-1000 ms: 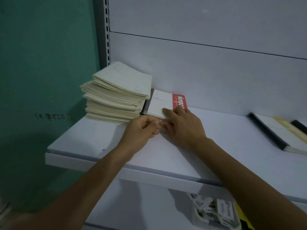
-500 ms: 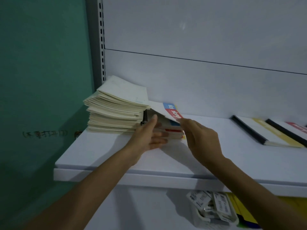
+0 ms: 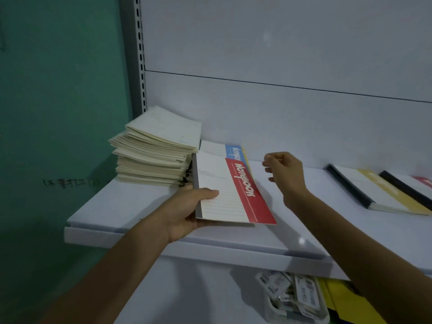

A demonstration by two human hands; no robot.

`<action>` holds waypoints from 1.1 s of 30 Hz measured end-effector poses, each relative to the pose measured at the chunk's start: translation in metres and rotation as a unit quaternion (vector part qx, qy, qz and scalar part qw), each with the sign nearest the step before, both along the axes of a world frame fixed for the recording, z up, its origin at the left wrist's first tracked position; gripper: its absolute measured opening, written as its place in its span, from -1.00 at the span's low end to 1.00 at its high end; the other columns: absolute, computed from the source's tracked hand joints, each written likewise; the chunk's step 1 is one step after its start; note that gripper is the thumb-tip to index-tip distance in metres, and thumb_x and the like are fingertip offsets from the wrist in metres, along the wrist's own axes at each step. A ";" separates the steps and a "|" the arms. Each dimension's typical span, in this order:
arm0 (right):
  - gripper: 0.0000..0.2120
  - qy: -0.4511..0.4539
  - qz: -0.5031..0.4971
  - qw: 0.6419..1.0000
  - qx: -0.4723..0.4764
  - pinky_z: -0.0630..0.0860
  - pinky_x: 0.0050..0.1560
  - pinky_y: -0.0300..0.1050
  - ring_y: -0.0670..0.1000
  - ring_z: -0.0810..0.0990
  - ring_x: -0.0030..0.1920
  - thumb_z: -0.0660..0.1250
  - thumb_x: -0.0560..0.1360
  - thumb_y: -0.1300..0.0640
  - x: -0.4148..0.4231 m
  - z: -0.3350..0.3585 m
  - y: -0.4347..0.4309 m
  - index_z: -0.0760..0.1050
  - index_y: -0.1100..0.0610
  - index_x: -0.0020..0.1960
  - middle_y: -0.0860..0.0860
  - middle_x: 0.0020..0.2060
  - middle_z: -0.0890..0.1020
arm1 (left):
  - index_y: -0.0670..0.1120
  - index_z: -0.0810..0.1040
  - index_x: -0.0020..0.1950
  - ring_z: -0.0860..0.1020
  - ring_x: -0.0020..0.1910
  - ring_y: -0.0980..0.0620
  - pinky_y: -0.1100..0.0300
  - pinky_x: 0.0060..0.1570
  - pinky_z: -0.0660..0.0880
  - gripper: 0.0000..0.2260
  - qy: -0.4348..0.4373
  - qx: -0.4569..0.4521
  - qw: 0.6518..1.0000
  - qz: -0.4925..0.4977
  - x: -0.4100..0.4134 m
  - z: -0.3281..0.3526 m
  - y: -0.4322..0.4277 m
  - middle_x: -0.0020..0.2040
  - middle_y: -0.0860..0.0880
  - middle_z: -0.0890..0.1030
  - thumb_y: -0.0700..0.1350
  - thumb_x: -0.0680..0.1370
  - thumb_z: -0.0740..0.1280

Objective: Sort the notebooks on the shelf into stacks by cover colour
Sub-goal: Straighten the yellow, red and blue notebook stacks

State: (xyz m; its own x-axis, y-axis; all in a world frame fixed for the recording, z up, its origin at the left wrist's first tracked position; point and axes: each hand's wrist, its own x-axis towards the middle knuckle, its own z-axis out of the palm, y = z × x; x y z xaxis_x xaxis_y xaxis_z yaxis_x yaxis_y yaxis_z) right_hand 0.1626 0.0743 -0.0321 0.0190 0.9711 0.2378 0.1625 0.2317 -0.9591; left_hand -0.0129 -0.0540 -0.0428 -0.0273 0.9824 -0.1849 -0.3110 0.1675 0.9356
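Beneath the white shelf (image 3: 140,206), at 5 o'clock in the frame, a pale plastic bin (image 3: 274,311) holds a jumble of barcoded tags (image 3: 301,291). Yellow items (image 3: 339,298) at its 3 o'clock are too cropped to identify. Above, the person's left hand (image 3: 187,211) grips a red-banded notebook (image 3: 233,192) by its grey spine edge, thumb on the cover and the other fingers out of sight beneath, holding it tilted over the shelf's front half. The right hand (image 3: 285,174) hovers at the notebook's 2 o'clock, its fingers (image 3: 268,159) loosely curled around nothing. At the notebook's 12 o'clock a blue-banded notebook (image 3: 233,152) lies on the shelf. At 10 o'clock a tall stack of cream notebooks (image 3: 159,148) stands by the back panel, close to the held spine. Well apart, at 3 o'clock, a yellow-banded notebook (image 3: 378,195) and a black-spined notebook (image 3: 406,190) lie flat side by side. A green wall (image 3: 58,113) fills the left.
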 end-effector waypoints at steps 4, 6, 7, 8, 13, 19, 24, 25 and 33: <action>-0.52 -0.105 0.042 0.981 -0.158 0.52 -0.06 -0.02 0.06 0.55 -0.05 0.41 0.42 -0.16 -0.020 0.001 0.033 0.41 0.19 0.08 0.08 -0.06 0.54 | -0.07 0.53 0.19 0.66 0.00 -0.03 0.13 -0.15 0.63 -0.77 0.005 0.014 1.000 0.010 0.004 -0.005 -0.020 0.03 -0.09 0.69 -0.23 0.56 0.29; -0.54 -0.160 0.063 0.972 -0.162 0.50 -0.21 -0.14 -0.01 0.55 -0.24 0.45 0.36 -0.20 -0.026 -0.003 0.035 0.42 0.19 -0.11 0.06 -0.20 0.58 | -0.07 0.52 0.22 0.65 0.02 -0.03 0.12 -0.11 0.63 -0.76 0.020 0.014 0.999 0.034 0.005 -0.007 -0.026 0.04 -0.09 0.68 -0.22 0.55 0.31; -0.56 -0.168 0.067 0.970 -0.159 0.45 -0.30 -0.19 -0.03 0.55 -0.29 0.46 0.35 -0.19 -0.027 -0.005 0.035 0.44 0.18 -0.16 0.05 -0.22 0.61 | -0.07 0.52 0.20 0.65 0.01 -0.03 0.13 -0.12 0.63 -0.77 0.026 0.012 0.999 0.044 0.006 -0.007 -0.028 0.04 -0.09 0.69 -0.22 0.55 0.31; -0.58 -0.167 0.071 0.970 -0.160 0.41 -0.33 -0.20 -0.03 0.57 -0.30 0.47 0.35 -0.17 -0.025 -0.005 0.035 0.46 0.18 -0.16 0.05 -0.21 0.63 | -0.06 0.53 0.17 0.66 -0.02 -0.01 0.14 -0.13 0.63 -0.79 0.030 0.011 0.998 0.052 0.007 -0.006 -0.031 0.02 -0.08 0.69 -0.22 0.55 0.31; -0.71 -0.123 0.110 0.962 -0.216 0.51 -0.15 -0.14 0.00 0.63 -0.24 0.42 0.46 -0.01 -0.007 0.001 0.031 0.48 0.21 -0.07 0.07 -0.16 0.67 | -0.05 0.55 0.16 0.66 -0.01 -0.03 0.11 -0.11 0.63 -0.80 0.060 0.000 0.997 0.048 0.020 -0.003 -0.036 0.04 -0.07 0.68 -0.21 0.55 0.31; -0.67 -0.051 0.111 0.966 -0.227 0.49 -0.31 -0.16 0.02 0.64 -0.30 0.34 0.50 -0.11 -0.003 -0.001 0.027 0.46 0.18 -0.09 0.07 -0.25 0.66 | -0.04 0.55 0.20 0.65 0.03 -0.06 0.00 0.07 0.57 -0.77 0.128 0.015 0.988 0.080 0.034 -0.007 -0.049 0.05 -0.04 0.68 -0.23 0.58 0.28; -0.69 -0.075 0.106 0.964 -0.233 0.55 -0.40 -0.21 0.04 0.64 -0.35 0.43 0.46 0.00 -0.021 -0.001 0.025 0.49 0.24 -0.03 0.13 -0.18 0.68 | 0.15 0.49 -0.01 0.62 -0.18 0.23 0.39 -0.28 0.52 -0.77 0.246 0.107 0.953 0.144 0.028 0.012 -0.057 -0.14 0.24 0.61 -0.21 0.59 0.26; -0.69 -0.082 0.102 0.963 -0.235 0.54 -0.43 -0.22 0.03 0.64 -0.35 0.44 0.45 0.02 -0.022 -0.003 0.026 0.50 0.25 -0.01 0.13 -0.17 0.69 | 0.18 0.46 -0.05 0.60 -0.22 0.29 0.44 -0.35 0.48 -0.75 0.258 0.124 0.946 0.154 0.025 0.017 -0.058 -0.17 0.28 0.58 -0.21 0.59 0.26; -0.66 -0.147 0.045 0.974 -0.165 0.45 -0.34 -0.16 0.06 0.63 -0.15 0.44 0.46 0.09 -0.017 0.010 0.026 0.47 0.26 0.12 0.13 -0.02 0.62 | 0.14 0.48 0.00 0.57 -0.18 0.27 0.39 -0.30 0.51 -0.81 0.275 0.195 0.919 0.203 -0.003 0.048 -0.037 -0.12 0.26 0.57 -0.19 0.60 0.26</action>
State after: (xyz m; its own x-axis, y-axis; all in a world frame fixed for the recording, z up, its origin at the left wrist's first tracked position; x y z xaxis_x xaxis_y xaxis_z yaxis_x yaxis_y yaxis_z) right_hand 0.1455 0.1007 -0.0220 -0.0920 0.9902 -0.1053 0.4344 -0.0553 -0.8990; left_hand -0.0159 -0.0905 0.0056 -0.3907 0.8587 0.3316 0.2651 -0.2400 0.9339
